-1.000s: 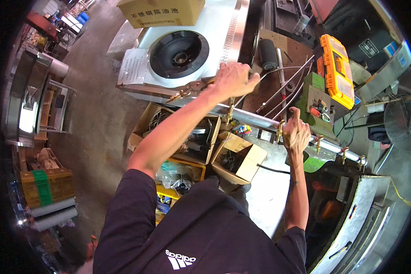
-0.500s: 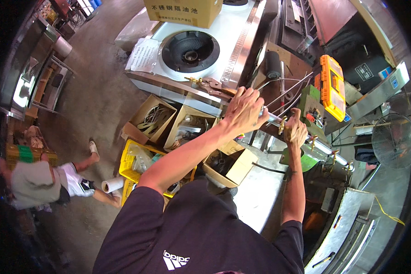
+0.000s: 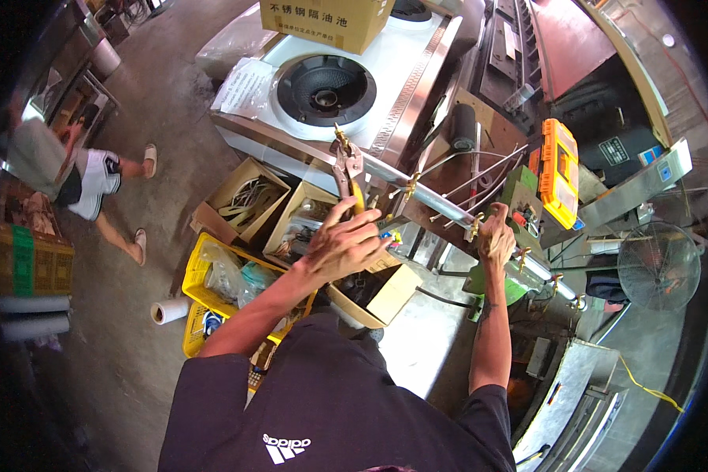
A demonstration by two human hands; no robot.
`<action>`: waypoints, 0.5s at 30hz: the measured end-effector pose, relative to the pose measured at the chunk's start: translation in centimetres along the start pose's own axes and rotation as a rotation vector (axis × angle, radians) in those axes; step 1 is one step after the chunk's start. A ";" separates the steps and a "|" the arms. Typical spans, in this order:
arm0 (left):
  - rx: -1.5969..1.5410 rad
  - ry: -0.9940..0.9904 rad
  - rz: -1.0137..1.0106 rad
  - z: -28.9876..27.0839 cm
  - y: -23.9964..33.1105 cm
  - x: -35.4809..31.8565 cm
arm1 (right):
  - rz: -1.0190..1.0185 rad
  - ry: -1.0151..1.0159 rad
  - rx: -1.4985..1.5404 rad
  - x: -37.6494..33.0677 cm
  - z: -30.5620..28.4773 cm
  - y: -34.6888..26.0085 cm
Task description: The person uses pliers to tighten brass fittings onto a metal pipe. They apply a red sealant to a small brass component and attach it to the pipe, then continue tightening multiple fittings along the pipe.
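A long silvery metal pipe with several brass valves along it runs slantwise in front of me. Near its far left end, locking pliers are clamped by their jaws to a brass fitting. My left hand is at the pliers' lower handles, fingers bent around their ends, though the exact contact is partly hidden. Further along, my right hand is closed around the pipe, beside one brass valve.
A white-topped stove with a black burner ring stands ahead, a cardboard carton on it. Open boxes and a yellow crate sit below left. An orange toolbox is at right. A person walks at left.
The pliers have swung round, handles now pointing toward me. My left hand has moved left and nearer with them. My right hand stays on the pipe. The person at left has walked farther away.
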State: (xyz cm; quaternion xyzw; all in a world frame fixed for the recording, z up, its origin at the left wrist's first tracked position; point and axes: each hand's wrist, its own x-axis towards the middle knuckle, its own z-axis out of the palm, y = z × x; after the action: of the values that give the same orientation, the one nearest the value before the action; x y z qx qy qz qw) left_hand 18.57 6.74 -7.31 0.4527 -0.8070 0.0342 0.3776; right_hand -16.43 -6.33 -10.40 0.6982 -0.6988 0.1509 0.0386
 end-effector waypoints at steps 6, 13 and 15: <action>0.024 0.086 -0.080 -1.8 0.5 -0.7 | -0.005 -0.039 0.031 0.2 0.1 -0.4; -0.103 0.657 -0.628 4.6 4.7 -2.5 | -0.017 0.009 0.069 -0.1 0.0 -0.4; -0.055 0.784 -0.719 6.0 5.7 -1.5 | -0.018 -0.002 0.051 0.0 -0.1 -0.5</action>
State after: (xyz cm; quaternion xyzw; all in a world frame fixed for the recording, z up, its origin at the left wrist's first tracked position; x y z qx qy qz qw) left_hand 11.24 8.79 -10.97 0.6440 -0.3997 0.0482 0.6505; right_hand -15.97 -6.34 -10.22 0.7055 -0.6882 0.1678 0.0213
